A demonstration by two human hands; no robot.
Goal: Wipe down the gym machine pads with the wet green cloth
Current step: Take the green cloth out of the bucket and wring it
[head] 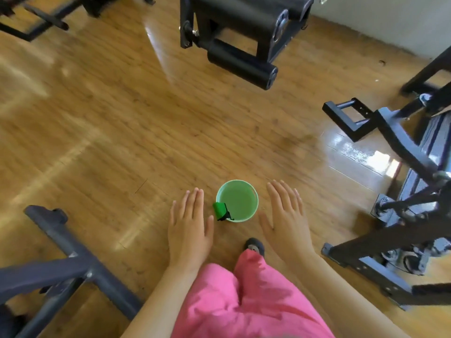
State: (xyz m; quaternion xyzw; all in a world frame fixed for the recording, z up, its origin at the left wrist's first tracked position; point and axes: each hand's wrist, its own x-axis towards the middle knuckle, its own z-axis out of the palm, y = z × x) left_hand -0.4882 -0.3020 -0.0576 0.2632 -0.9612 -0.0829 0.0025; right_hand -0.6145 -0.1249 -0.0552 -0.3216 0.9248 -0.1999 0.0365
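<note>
A green bowl [253, 203] of water stands on the wooden floor in front of me. The green cloth [220, 210] hangs folded over the bowl's left rim. My left hand [189, 225] hovers flat to the left of the bowl, fingers straight, holding nothing. To the right of the bowl my right hand [284, 215] is spread the same way, also empty. Black roller pads [241, 63] of a gym machine hang at the top centre, well beyond both hands.
A black machine frame [400, 152] fills the right side, with its base near my right arm. A grey frame leg [73, 262] lies at the lower left. More black bars [36, 18] stand at the top left. My pink trouser leg and shoe [255, 246] are below the bowl.
</note>
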